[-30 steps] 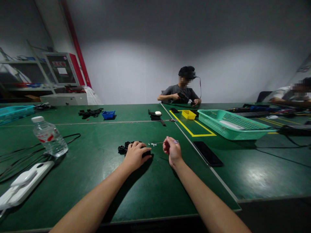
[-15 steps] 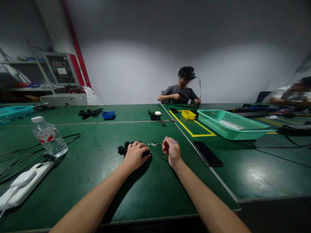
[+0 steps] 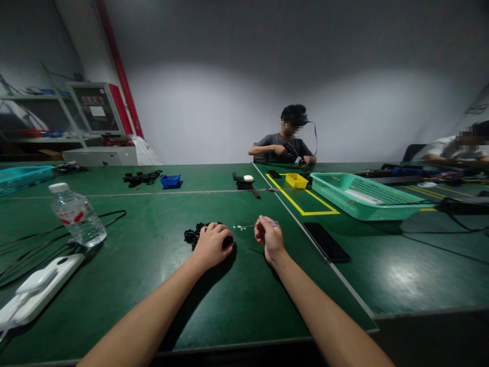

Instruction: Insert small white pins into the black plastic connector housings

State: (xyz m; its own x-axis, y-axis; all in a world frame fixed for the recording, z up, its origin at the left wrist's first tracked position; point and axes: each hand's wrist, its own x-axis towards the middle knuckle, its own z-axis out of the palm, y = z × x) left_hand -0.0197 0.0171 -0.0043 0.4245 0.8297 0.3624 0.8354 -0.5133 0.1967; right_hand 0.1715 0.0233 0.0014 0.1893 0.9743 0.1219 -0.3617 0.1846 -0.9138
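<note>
Black parts (image 3: 190, 236) held beneath the left hand (image 3: 214, 242), a thin tool (image 3: 249, 226) pinched in the right hand (image 3: 269, 234)

Green is shown across the whole surface (image 3: 145, 285), over whose near edge both forearms are stretched. The black parts are set midway between the near and far edges, partly hidden by the left hand, whose fingers and thumb are curled around them. The right hand is narrowed to a pinch, and the thin tool is pointed from it towards the left edge. Its tip is held at a few small white bits (image 3: 240, 227), scattered in the gap between the hands; whether contact is made cannot be told.

Nearer the left edge, a clear bottle (image 3: 78, 216) is stood beside black cables (image 3: 38, 242), and a white power strip (image 3: 57, 278) is laid towards the near left corner. Along the far edge, a dark cluster (image 3: 141, 178), a blue bin (image 3: 170, 181), a white oval piece (image 3: 248, 179) and a yellow bin (image 3: 297, 180) are spread from left to right. To the right of the right hand, a black phone (image 3: 326, 242) is laid along a pale seam, and beyond it a green basket (image 3: 332, 199) is placed, in which a pale flat object (image 3: 364, 197) is held. Behind the far edge a co-worker (image 3: 280, 142) is seated, by whom a dark object (image 3: 292, 151) is gripped
</note>
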